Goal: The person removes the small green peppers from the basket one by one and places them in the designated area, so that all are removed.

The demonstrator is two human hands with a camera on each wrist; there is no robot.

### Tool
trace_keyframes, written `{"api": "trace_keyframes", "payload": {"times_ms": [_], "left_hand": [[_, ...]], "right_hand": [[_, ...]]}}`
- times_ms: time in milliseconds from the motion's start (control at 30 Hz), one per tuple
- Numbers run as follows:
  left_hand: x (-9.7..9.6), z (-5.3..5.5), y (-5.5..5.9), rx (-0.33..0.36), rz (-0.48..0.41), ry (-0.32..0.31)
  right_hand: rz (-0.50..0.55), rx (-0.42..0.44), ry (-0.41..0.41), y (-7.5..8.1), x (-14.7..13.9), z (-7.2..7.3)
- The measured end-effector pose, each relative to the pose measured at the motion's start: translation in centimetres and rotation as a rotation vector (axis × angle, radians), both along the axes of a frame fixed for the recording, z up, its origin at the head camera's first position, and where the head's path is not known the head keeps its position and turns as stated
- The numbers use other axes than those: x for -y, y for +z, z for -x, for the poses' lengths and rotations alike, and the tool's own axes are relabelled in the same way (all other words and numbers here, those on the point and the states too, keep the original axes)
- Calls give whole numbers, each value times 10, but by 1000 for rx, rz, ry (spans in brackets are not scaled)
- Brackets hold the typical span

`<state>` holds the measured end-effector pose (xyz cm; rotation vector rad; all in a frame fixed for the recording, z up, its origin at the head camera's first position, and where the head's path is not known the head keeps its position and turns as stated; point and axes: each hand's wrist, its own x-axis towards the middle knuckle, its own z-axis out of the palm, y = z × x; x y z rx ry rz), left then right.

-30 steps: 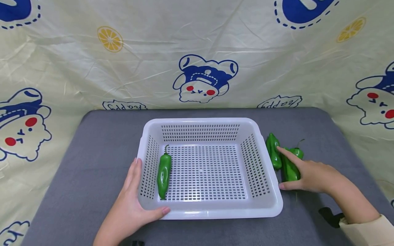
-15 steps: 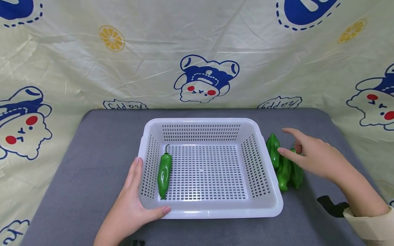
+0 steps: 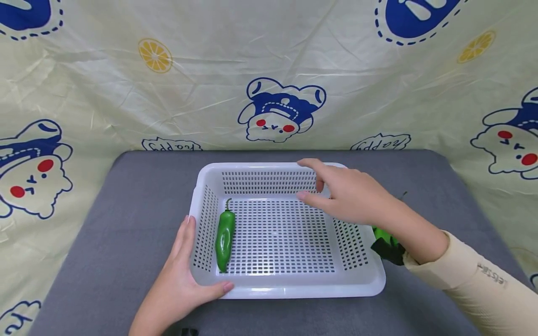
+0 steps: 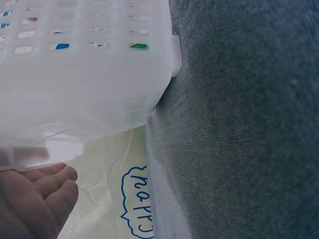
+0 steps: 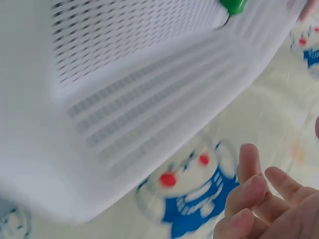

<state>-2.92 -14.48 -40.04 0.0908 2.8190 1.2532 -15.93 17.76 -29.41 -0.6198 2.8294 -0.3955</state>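
Observation:
A white perforated plastic basket stands on the table with one green pepper lying lengthwise along its left side. My left hand holds the basket's near left corner, thumb over the front rim and fingers along the left side. Over the basket's far right part hovers my right hand, empty, its fingers loosely bent and thumb apart. In the right wrist view those loose fingers appear beyond the rim. More green peppers lie just right of the basket, mostly hidden by my right forearm.
A grey cloth covers the table. Behind it hangs a pale curtain printed with cartoon figures and orange slices. A black strap hangs at my right wrist, near the peppers.
My right hand has left the peppers at the right, risen, and moved left over the basket with nothing in it. The left hand and basket have stayed in place.

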Motion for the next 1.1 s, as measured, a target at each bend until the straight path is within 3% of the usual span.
{"api": "trace_keyframes", "payload": {"times_ms": [167, 400, 600, 833, 1100], "left_hand": [[0, 0, 0, -1, -5, -1], [0, 1, 0, -9, 6, -6], [0, 1, 0, -5, 8, -12], [0, 1, -1, -13, 2, -9], [-1, -1, 0, 9, -1, -9]], "right_hand": [[-16, -2, 95, -9, 34, 4], [-10, 53, 163, -29, 62, 7], [-10, 112, 206, -45, 86, 4], [36, 116, 298, -72, 114, -3], [51, 191, 284, -96, 135, -14]]}}
